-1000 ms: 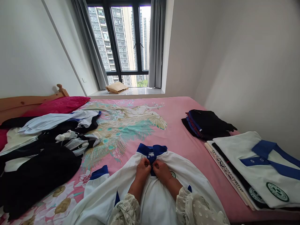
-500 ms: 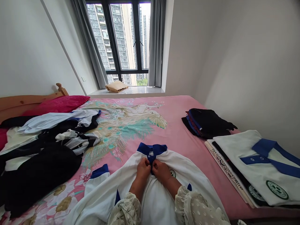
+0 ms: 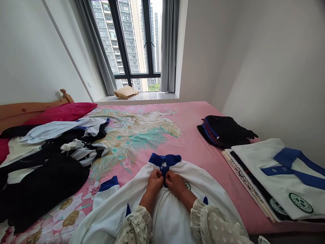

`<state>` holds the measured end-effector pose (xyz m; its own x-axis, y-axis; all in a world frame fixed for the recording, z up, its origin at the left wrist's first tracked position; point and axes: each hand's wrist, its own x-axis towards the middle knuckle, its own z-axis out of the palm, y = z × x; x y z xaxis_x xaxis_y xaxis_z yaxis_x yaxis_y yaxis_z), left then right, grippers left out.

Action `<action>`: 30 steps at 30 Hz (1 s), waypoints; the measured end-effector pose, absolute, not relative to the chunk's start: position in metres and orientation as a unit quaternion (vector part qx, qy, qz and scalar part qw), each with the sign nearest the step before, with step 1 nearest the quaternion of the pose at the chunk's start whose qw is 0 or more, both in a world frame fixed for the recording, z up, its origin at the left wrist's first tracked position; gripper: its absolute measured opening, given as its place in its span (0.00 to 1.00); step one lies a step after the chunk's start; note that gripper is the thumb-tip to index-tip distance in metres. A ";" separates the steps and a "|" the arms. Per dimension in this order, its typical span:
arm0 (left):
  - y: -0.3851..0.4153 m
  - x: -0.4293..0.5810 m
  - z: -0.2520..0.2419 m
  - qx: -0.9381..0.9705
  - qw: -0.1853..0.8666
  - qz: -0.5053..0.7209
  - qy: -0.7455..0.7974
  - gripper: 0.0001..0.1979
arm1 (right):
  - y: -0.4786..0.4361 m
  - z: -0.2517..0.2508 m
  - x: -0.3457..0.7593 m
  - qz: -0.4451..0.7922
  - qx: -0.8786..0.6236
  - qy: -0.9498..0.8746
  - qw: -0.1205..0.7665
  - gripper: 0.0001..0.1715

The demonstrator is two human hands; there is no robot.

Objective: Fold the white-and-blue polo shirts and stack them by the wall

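Observation:
A white polo shirt (image 3: 177,210) with a blue collar lies spread on the bed in front of me, front side up. Both hands meet at its blue button placket, just under the collar. My left hand (image 3: 154,183) pinches the placket's left edge between thumb and fingers. From the other side, my right hand (image 3: 176,184) pinches the same strip, its fingertips close to the left ones. One button shows above the fingers; whatever lies between the fingertips is hidden. A round green badge on the shirt's chest peeks out beside my right hand.
On the left lies a loose heap of clothes (image 3: 50,183), black, white and striped, near a red pillow (image 3: 63,113). At the right are folded dark clothes (image 3: 225,130) and a stack topped by a folded white polo shirt (image 3: 274,189). A tan bundle (image 3: 126,92) rests on the windowsill.
The view has tilted very slightly. Both hands stay at the placket, with hardly any shift of the fingers.

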<state>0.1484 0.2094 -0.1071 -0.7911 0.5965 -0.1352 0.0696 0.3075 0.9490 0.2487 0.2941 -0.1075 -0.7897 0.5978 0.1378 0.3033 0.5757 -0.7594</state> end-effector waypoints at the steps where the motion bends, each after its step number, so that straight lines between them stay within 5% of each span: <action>1: 0.209 0.148 -0.107 0.214 0.252 0.547 0.769 0.10 | 0.294 -0.107 0.249 0.380 -0.261 -0.866 0.192 0.05; 13: 0.210 0.144 -0.108 0.255 0.205 0.530 0.783 0.09 | 0.298 -0.107 0.244 0.414 -0.292 -0.848 0.155 0.03; 23: 0.203 0.152 -0.107 0.321 0.145 0.525 0.775 0.07 | 0.318 -0.108 0.229 0.572 -0.323 -0.754 0.014 0.05; 30: 0.199 0.159 -0.108 0.334 0.090 0.535 0.770 0.05 | 0.311 -0.105 0.243 0.581 -0.321 -0.741 0.106 0.10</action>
